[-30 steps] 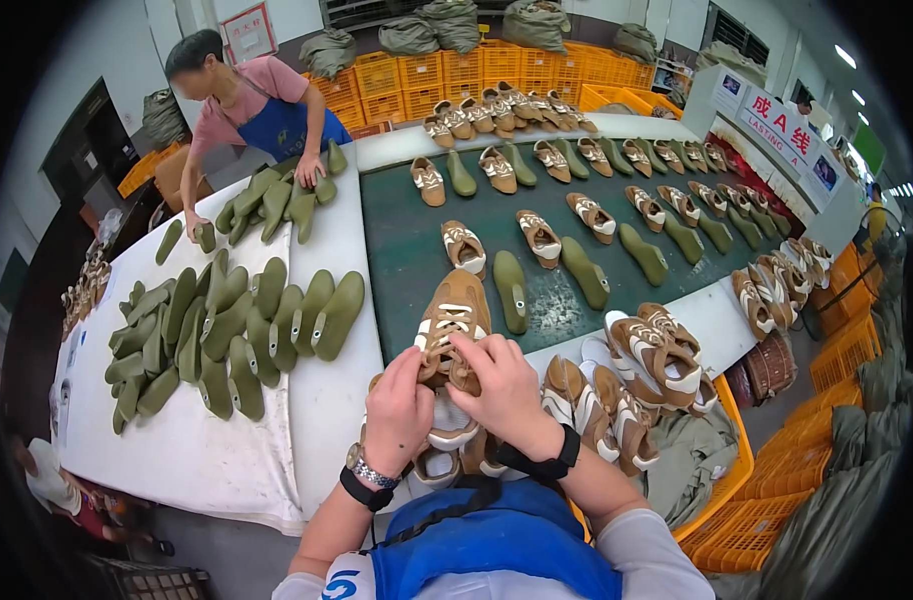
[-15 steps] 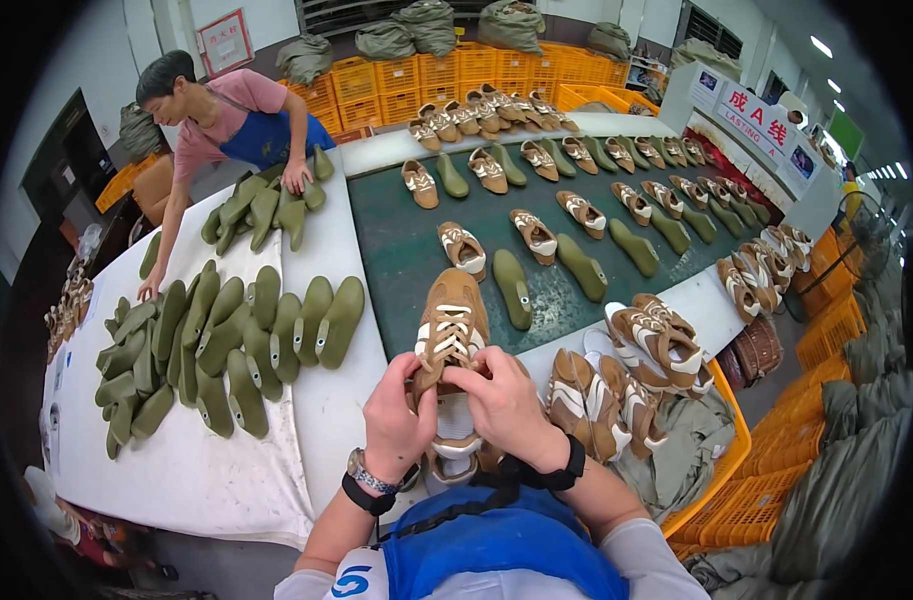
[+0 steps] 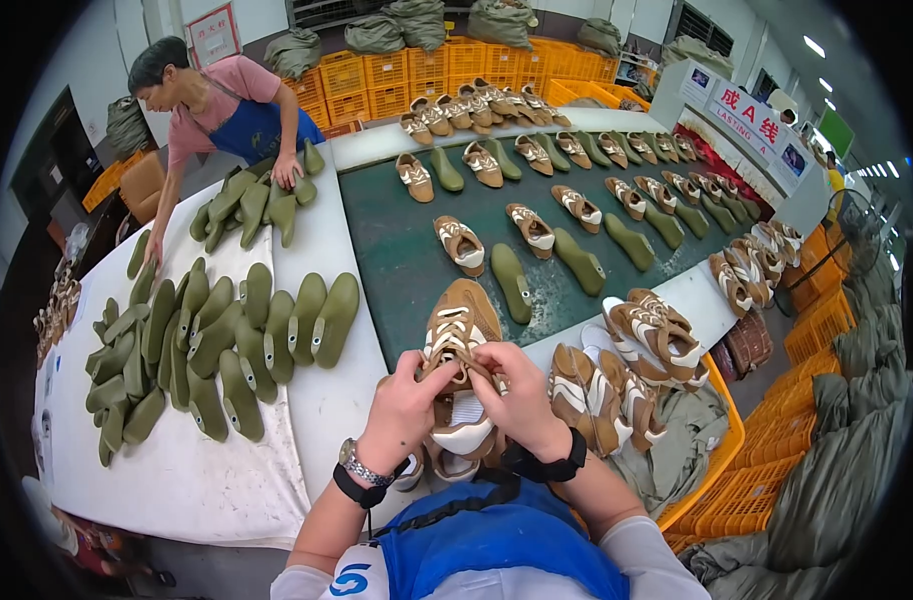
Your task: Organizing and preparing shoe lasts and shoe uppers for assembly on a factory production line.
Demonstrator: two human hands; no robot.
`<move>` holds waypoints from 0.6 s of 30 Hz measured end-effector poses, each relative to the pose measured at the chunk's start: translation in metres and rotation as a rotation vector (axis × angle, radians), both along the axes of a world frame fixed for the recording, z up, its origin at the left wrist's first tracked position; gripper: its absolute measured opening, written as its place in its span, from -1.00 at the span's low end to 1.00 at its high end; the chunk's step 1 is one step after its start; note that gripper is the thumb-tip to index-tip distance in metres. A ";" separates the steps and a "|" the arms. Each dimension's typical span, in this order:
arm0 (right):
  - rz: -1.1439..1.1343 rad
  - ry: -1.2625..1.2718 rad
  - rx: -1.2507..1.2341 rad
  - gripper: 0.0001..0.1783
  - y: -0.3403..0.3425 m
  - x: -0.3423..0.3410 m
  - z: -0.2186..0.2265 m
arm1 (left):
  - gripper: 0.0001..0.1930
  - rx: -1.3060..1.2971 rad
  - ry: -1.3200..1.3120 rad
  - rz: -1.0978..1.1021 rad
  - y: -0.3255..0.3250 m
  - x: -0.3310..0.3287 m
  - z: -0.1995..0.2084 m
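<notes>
A brown suede sneaker with white stripes and lacing points away from me at the near edge of the table. My left hand pinches the top of its lacing from the left. From the right, my right hand pinches the same spot, the fingertips of both hands nearly meeting. My fingers partly cover the lace ends and the tongue. Beneath the hands shows the white heel part of the sneaker. More shoes lie under it, partly hidden by my hands and apron.
Olive-green shoe lasts are heaped on the white table at left, where a co-worker handles them. Sneakers and lasts stand in rows on the green conveyor belt. More sneakers sit at my right by an orange crate.
My fingertips have drawn together at the top of the lacing. The co-worker's reaching hand has moved farther back along the pile of lasts. My view has shifted slightly.
</notes>
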State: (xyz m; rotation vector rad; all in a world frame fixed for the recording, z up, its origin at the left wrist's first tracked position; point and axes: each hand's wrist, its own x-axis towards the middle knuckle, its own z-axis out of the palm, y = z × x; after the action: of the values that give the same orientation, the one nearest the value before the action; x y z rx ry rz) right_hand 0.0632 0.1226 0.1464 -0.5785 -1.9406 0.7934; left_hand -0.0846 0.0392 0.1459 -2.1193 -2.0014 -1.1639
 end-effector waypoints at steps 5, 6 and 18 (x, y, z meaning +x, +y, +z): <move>-0.023 0.097 -0.043 -0.73 0.013 0.003 -0.015 | -0.70 0.014 0.035 -0.066 -0.004 -0.007 -0.003; -0.013 0.169 -0.084 -0.73 0.016 0.002 -0.019 | -0.73 0.015 0.008 -0.087 -0.005 -0.007 -0.004; 0.200 -0.551 0.157 -0.59 -0.020 0.021 -0.020 | -0.74 -0.074 -0.130 -0.022 0.015 -0.016 -0.043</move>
State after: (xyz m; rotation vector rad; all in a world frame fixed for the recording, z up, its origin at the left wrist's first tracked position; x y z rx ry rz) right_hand 0.0844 0.1024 0.1261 -0.5509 -2.5732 0.6344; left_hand -0.1005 0.0538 0.1029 -2.1571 -2.1117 -1.2827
